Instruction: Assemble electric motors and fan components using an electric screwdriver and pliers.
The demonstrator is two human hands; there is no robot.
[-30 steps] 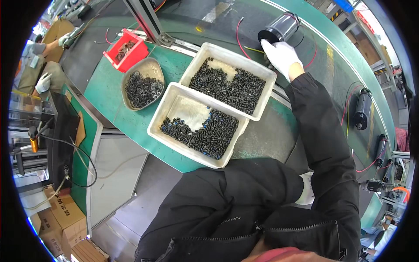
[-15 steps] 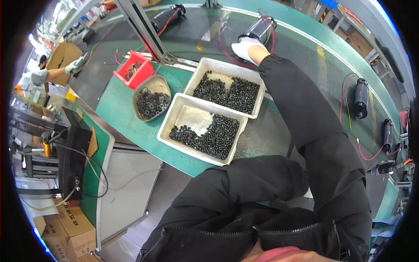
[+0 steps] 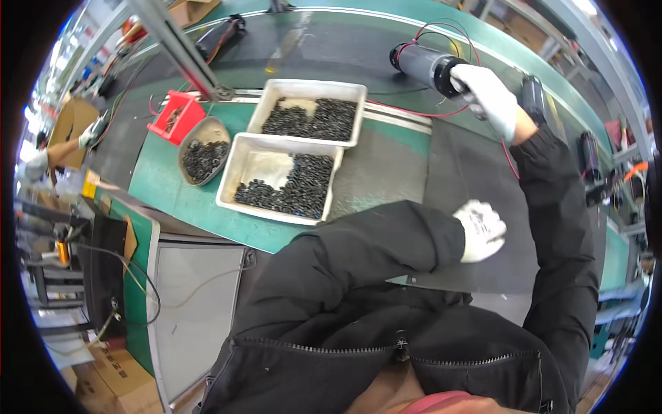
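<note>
Right hand [image 3: 488, 95], earlier at the cylinder's [image 3: 419, 64] left end, now grasps its right end; left hand [image 3: 481, 232] has entered view over the dark mat [image 3: 452, 169].

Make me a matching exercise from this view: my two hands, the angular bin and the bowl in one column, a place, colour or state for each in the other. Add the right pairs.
Column one
1. Right hand
2. Bowl
3. Left hand
4. Angular bin

Column two
A. Over a dark mat
B. Bright red
C. At one end of a dark cylinder
D. Holding a heap of dark parts

Right pairs: 1-C, 2-D, 3-A, 4-B
</note>
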